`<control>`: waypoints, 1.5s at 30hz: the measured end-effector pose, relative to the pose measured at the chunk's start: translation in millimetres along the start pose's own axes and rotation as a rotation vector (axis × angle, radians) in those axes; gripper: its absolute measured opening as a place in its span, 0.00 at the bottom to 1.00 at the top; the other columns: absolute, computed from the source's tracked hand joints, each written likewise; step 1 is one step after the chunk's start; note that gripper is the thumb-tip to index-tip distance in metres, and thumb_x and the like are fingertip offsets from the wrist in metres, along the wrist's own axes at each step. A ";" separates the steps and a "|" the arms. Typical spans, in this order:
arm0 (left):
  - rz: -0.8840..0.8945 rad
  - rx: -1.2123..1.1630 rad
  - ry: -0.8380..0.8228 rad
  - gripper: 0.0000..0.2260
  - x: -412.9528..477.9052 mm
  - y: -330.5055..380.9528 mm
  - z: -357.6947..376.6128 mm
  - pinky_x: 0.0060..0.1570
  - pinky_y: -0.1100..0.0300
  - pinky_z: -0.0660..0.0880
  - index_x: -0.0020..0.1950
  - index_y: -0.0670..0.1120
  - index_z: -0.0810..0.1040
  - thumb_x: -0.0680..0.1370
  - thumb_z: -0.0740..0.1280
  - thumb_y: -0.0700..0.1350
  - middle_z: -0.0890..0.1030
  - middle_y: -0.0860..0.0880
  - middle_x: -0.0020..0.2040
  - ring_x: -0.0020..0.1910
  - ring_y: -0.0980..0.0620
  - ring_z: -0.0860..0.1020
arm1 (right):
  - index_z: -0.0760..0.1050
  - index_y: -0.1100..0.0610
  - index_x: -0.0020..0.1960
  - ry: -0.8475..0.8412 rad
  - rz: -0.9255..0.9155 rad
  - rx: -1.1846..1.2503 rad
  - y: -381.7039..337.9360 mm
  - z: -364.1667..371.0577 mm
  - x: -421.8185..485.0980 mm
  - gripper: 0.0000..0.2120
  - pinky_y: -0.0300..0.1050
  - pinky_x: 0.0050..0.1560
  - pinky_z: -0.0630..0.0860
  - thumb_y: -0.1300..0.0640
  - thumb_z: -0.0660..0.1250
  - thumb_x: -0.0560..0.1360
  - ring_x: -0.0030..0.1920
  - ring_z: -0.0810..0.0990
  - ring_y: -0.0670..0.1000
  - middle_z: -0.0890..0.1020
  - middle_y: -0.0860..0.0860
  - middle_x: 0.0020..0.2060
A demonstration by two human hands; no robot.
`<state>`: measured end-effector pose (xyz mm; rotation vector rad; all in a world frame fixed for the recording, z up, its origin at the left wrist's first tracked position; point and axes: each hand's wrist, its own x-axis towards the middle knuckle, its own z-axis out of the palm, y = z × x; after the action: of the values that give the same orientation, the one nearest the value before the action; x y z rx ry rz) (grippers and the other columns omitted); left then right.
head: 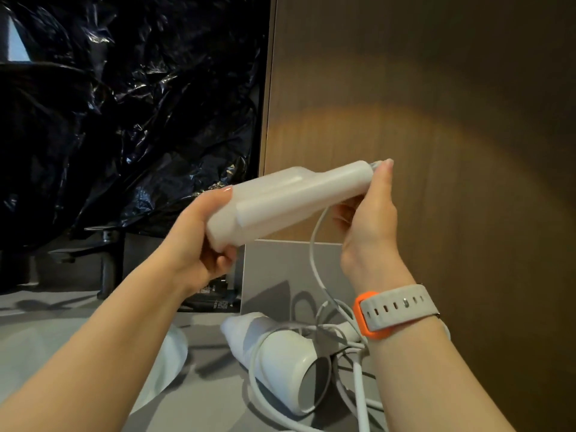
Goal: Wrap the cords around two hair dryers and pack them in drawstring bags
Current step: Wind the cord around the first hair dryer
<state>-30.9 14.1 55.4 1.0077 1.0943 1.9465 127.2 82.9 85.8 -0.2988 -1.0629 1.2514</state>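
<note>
Both hands are on one hair dryer [290, 201], held sideways up in the air. Left hand [202, 241] is wrapped round the fat barrel end, fingers curled underneath, thumb on top. Right hand [371, 219] grips the handle end, thumb tip right where the cord [314, 244] comes out. That cord drops loose to the grey table [202, 400], where the second hair dryer [280, 360] lies on its side in tangled white cable. Watch [392, 310] with an orange case sits on the right wrist.
</note>
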 end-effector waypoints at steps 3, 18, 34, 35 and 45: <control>-0.064 -0.022 -0.001 0.12 -3.2 4.7 -9.4 0.16 0.73 0.59 0.41 0.49 0.77 0.72 0.63 0.56 0.77 0.44 0.31 0.16 0.54 0.66 | 0.72 0.52 0.44 0.032 -0.171 -0.142 -0.1 -5.4 3.6 0.14 0.36 0.40 0.69 0.47 0.52 0.81 0.38 0.71 0.44 0.74 0.47 0.38; -0.176 0.146 -0.177 0.14 -4.5 13.8 -27.0 0.21 0.74 0.53 0.30 0.49 0.81 0.59 0.62 0.57 0.76 0.40 0.31 0.16 0.54 0.63 | 0.68 0.56 0.39 -0.128 -0.208 -0.192 17.2 -21.1 7.1 0.16 0.40 0.26 0.66 0.48 0.52 0.80 0.24 0.66 0.46 0.68 0.50 0.25; -0.398 -0.201 -0.182 0.19 2.8 7.8 -24.0 0.17 0.72 0.64 0.42 0.43 0.81 0.64 0.65 0.57 0.77 0.43 0.37 0.18 0.56 0.66 | 0.73 0.49 0.58 -0.183 0.003 -0.477 43.4 -17.5 13.4 0.12 0.38 0.29 0.70 0.58 0.53 0.82 0.28 0.70 0.47 0.76 0.51 0.35; -0.430 -0.234 -0.196 0.21 2.9 6.5 -22.4 0.17 0.71 0.65 0.44 0.42 0.80 0.64 0.65 0.58 0.77 0.43 0.37 0.18 0.56 0.66 | 0.72 0.49 0.62 -0.192 0.010 -0.517 46.1 -17.4 14.7 0.14 0.37 0.29 0.70 0.58 0.53 0.82 0.29 0.70 0.47 0.76 0.51 0.35; -0.470 -0.455 -0.200 0.26 1.0 0.7 -15.9 0.18 0.69 0.69 0.48 0.37 0.78 0.61 0.65 0.57 0.77 0.42 0.37 0.20 0.57 0.70 | 0.75 0.57 0.55 -0.367 -0.049 -1.060 64.2 -22.7 13.7 0.14 0.40 0.29 0.61 0.58 0.51 0.82 0.20 0.71 0.38 0.78 0.58 0.36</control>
<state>-45.2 8.8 50.8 0.6096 0.6556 1.5686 104.2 125.0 35.6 -0.8519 -1.9903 0.5996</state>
